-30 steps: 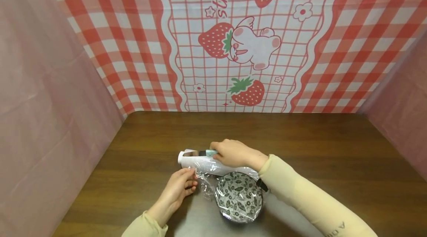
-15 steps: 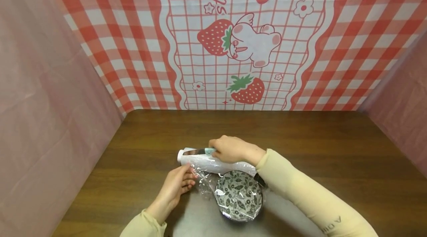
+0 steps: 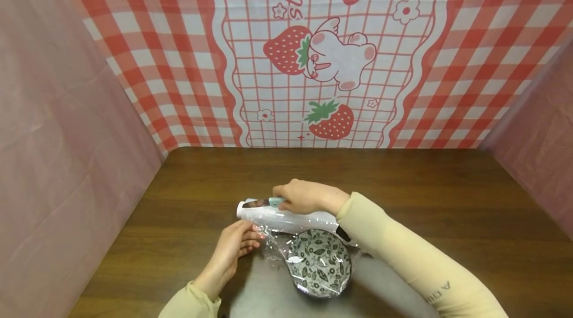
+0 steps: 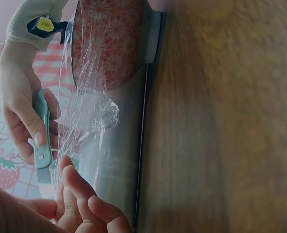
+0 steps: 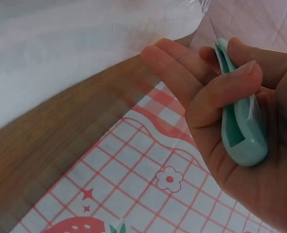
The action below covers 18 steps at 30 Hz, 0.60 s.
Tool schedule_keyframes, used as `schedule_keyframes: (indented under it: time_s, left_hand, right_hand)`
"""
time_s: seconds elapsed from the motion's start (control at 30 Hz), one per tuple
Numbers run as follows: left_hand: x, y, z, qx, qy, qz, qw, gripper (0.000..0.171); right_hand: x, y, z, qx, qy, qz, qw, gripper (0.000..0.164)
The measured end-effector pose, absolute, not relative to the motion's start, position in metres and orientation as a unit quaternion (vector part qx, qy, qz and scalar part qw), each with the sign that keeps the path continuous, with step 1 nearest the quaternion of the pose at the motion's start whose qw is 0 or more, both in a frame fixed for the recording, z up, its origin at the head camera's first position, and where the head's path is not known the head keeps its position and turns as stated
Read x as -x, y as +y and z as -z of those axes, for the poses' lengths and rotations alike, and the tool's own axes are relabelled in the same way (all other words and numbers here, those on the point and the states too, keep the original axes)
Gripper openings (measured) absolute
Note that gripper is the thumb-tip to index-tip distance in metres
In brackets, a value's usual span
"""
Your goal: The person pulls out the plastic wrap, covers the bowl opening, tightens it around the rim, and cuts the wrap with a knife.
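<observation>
A folding knife with a mint-green handle [image 5: 245,128] is gripped in my right hand [image 3: 302,196]. Its unfolded blade [image 3: 256,203] points left, over the left end of a white roll of cling film [image 3: 286,222]. Film runs from the roll across a bowl [image 3: 319,263] with dark leaves inside and a red flower pattern outside. My left hand [image 3: 233,246] pinches the gathered film [image 4: 92,114] to the left of the bowl, its fingertips close below the knife blade. In the right wrist view my fingertips reach toward the roll.
The roll and bowl stand on a brown wooden table [image 3: 403,183]. A red-and-white checked cloth [image 3: 188,84] with strawberries hangs behind, and pink drapes [image 3: 67,134] close off the sides. A black wrist mount [image 4: 40,26] sits on the right sleeve.
My right hand has shifted slightly left and away with the knife, along the roll. My left hand has moved a little left, still pinching the film.
</observation>
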State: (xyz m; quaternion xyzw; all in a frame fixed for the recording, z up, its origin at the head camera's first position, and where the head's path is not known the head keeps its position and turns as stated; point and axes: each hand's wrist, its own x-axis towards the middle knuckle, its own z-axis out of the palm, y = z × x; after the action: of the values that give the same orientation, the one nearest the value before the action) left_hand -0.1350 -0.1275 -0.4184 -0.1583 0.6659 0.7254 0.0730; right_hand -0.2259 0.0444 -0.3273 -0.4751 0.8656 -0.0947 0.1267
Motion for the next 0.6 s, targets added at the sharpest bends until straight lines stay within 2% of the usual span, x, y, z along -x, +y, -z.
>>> schedule_keyframes:
  time_s: [0.37,0.6]
  left_hand:
    - [0.1336,-0.1263,0.4176,0.14,0.68,-0.718,0.048,0.018]
    - [0.1345,-0.1255,0.4174,0.139,0.677,-0.722,0.03,0.017]
  right_hand:
    - [0.2291,0.0403,0.3261,0.473,0.867,0.071,0.142,0.006]
    - [0.2272,0.0347,0.3244,0.476,0.869,0.04,0.131,0.011]
